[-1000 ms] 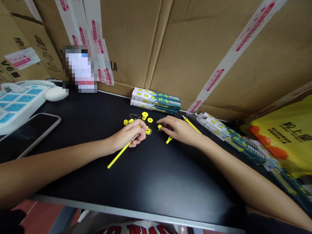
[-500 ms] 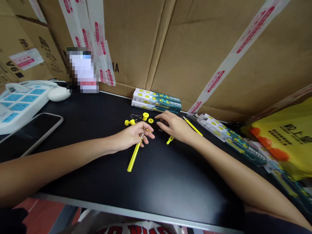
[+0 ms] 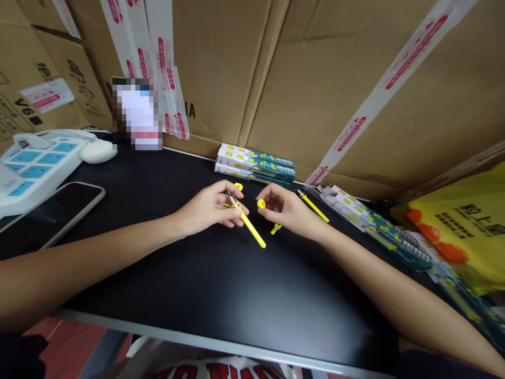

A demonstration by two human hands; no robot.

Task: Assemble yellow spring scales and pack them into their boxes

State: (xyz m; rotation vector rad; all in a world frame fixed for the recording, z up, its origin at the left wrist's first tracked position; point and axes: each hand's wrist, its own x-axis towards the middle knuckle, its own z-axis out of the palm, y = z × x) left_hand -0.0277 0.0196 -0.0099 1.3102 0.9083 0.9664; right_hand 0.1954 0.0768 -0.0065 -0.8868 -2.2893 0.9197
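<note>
My left hand (image 3: 211,209) is closed on a yellow tube with a metal end (image 3: 249,227), which slants down to the right above the black table (image 3: 221,284). Just to its right, my right hand (image 3: 284,209) pinches a small yellow ring-shaped cap (image 3: 261,203) between thumb and fingertips, a short gap from the tube's metal end. A small yellow clip piece (image 3: 275,229) lies on the table under my right hand. Another small yellow piece (image 3: 238,186) shows behind my left hand. A thin yellow rod (image 3: 313,206) lies right of my right hand.
Printed flat boxes (image 3: 255,163) are stacked at the back, more (image 3: 379,226) run along the right beside a yellow plastic bag (image 3: 465,221). A phone (image 3: 51,210), a white-blue power strip (image 3: 35,166) and a white mouse (image 3: 97,151) sit at the left. Cardboard cartons (image 3: 300,79) wall the back.
My left hand lifted the yellow tube and swung it so it now points down-right. My right hand picked up a yellow cap and raised it toward the tube's metal end.
</note>
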